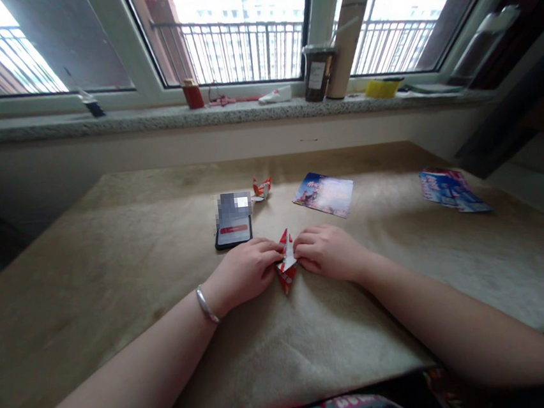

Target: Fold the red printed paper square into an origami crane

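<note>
A folded paper [286, 268], red and white with print on it, lies on the table in front of me in a narrow diamond shape. My left hand [247, 267] pinches its left edge, fingers pressed together. On the opposite edge, my right hand [329, 250] has its fingertips closed on the paper too. Past the left hand rests a phone [233, 224] with its screen lit and partly blurred out. Just right of the phone's top stands a small folded paper figure [261, 189] in the same red and white.
Printed sheets [325, 194] lie beyond my right hand, with more colourful sheets [452, 190] farther right on the table [88, 247]. Along the stone windowsill [148, 118] stand a tall beige bottle [349, 42], a dark lidded cup [319, 71], a red jar [192, 94] and yellow tape [383, 88].
</note>
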### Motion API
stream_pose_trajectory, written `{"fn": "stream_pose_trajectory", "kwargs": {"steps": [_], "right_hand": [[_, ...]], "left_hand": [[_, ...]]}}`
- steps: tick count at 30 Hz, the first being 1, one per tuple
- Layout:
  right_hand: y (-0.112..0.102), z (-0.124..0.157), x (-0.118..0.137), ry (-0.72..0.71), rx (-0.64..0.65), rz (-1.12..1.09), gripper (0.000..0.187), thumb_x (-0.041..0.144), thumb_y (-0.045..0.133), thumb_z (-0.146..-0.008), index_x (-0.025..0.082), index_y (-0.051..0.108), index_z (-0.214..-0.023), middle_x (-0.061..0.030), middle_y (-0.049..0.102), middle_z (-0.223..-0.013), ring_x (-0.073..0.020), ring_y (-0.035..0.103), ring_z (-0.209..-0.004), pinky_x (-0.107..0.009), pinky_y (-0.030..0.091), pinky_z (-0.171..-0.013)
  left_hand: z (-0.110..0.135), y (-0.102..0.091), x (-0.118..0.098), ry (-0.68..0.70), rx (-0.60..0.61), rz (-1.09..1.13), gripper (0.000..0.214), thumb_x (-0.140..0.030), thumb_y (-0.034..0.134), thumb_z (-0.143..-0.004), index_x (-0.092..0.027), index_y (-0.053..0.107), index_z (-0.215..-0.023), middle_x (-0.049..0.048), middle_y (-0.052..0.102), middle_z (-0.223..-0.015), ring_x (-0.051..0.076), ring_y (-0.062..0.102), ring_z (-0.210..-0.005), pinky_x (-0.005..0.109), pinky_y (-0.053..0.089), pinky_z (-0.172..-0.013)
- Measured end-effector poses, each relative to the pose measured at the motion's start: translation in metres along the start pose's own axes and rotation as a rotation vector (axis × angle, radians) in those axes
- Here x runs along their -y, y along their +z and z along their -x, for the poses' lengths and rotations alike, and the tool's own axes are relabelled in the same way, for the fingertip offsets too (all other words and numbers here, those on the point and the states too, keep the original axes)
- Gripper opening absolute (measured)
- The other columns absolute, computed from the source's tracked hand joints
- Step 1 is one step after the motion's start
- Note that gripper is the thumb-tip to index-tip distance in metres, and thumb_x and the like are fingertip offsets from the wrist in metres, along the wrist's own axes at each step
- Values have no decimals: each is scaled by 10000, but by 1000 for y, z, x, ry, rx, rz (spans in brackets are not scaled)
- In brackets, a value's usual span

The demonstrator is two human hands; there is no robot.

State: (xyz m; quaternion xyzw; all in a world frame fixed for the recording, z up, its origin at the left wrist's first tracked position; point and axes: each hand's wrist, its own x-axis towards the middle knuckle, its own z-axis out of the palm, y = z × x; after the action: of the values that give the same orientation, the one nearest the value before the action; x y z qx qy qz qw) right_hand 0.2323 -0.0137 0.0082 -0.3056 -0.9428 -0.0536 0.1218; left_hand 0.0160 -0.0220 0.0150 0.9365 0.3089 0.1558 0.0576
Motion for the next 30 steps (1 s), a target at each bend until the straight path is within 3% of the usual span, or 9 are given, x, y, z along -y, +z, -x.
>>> {"fn": "stream_pose_trajectory", "kwargs": {"steps": [12, 18, 25, 30], "right_hand": [[-3, 3, -7, -3, -18, -205, 143, 214, 526, -818, 209, 668, -830, -39, 693, -936, -162, 612, -865, -278, 440, -791], [-1, 3, -6, 75, -4, -214, 155, 347, 582, -817, 213, 654, -792, -41, 679, -905, -172, 596, -860, -277, 435, -744], [-2, 2, -4, 174, 13, -190, 162, 354, 624, -788, 207, 669, -838, -57, 663, -888, -187, 576, -871, -291, 433, -750], [-5, 2, -5, 154, 10, -176, 172, 310, 562, -833, 213, 702, -854, -42, 688, -910, -184, 578, -876, -304, 442, -789]], "left_hand": [[1, 0, 0, 58, -7, 64, 204, -116, 495, -789, -176, 660, -893, 46, 659, -1103, 166, 583, -1058, 325, 477, -930], [0, 1, 0, 79, -6, 61, 225, -107, 487, -798, -185, 664, -914, 41, 665, -1049, 167, 580, -1023, 324, 479, -910], [2, 0, 0, 83, -4, 35, 252, -109, 477, -808, -198, 686, -918, 41, 679, -986, 158, 589, -920, 307, 497, -843], [2, 0, -3, 98, 10, 7, 304, -101, 465, -807, -216, 662, -1008, 8, 678, -1053, 165, 582, -927, 312, 494, -848]]}}
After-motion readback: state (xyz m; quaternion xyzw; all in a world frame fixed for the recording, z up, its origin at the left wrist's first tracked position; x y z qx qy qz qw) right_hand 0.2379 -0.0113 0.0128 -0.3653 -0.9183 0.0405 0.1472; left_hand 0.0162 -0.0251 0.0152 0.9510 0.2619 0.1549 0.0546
